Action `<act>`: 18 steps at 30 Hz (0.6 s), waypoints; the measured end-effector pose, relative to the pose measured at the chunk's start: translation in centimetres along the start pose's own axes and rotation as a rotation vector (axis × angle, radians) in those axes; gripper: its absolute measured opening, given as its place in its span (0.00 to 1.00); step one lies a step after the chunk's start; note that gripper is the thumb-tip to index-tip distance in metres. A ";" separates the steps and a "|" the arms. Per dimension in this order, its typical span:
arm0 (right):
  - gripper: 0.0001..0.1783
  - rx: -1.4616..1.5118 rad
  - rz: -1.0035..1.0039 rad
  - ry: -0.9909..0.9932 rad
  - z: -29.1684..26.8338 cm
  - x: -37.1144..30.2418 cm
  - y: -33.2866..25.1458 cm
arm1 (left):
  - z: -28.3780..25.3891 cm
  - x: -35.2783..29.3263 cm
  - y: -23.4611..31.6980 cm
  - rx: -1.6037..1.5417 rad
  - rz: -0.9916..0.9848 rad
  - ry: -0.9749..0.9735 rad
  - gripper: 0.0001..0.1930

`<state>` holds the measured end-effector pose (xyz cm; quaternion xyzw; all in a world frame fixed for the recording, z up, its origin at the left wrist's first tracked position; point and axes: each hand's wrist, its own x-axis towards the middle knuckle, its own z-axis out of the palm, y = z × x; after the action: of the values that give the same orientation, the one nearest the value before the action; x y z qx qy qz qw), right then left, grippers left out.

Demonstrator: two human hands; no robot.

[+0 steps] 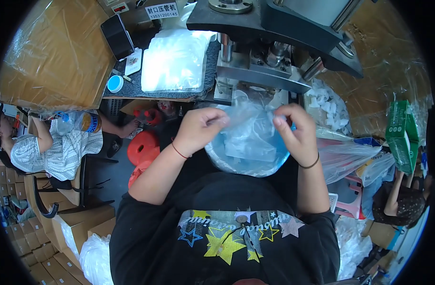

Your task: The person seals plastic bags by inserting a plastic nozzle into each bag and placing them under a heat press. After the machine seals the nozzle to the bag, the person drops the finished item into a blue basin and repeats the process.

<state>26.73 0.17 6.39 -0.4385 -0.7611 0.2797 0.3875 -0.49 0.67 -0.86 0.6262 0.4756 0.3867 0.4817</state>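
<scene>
My left hand (202, 129) is closed in a pinch on the left edge of a thin clear plastic bag (248, 115). On its right side my right hand (297, 133) curls, with thumb and forefinger closed at the plastic's edge. The bag hangs in front of a metal press (262, 71), just below its flat jaw. Under both hands is a round blue basin (212, 159), lined with clear film. More clear plastic pieces (250, 145) lie in it, partly overlapping the held one, so their edges are hard to tell apart.
A stack of clear plastic bags (174, 64) lies on the dark table, beside a phone (118, 38) and a blue-lidded jar (115, 84). White plastic scraps (327, 107) pile right of the press. Red stools (143, 148) stand left. Other people sit at both sides.
</scene>
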 end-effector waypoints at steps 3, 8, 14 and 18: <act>0.07 0.066 -0.035 0.194 1.2 1.9 -1.5 | 2.3 -0.2 1.4 0.021 -0.010 -0.147 0.09; 0.08 -0.171 -0.136 0.035 -0.4 2.2 0.4 | 4.9 -0.7 0.7 -0.497 -0.169 -0.331 0.14; 0.11 -0.368 -0.157 -0.029 -3.2 1.4 2.2 | 6.5 -1.2 1.0 -0.740 -0.434 -0.528 0.12; 0.13 -0.829 0.210 -0.013 -7.3 0.5 7.2 | 4.7 2.0 0.6 -0.705 -0.352 -0.415 0.13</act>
<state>35.93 4.57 4.99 -0.6306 -0.7628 -0.0090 0.1429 4.54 1.41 -1.36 0.3978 0.3072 0.3034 0.8096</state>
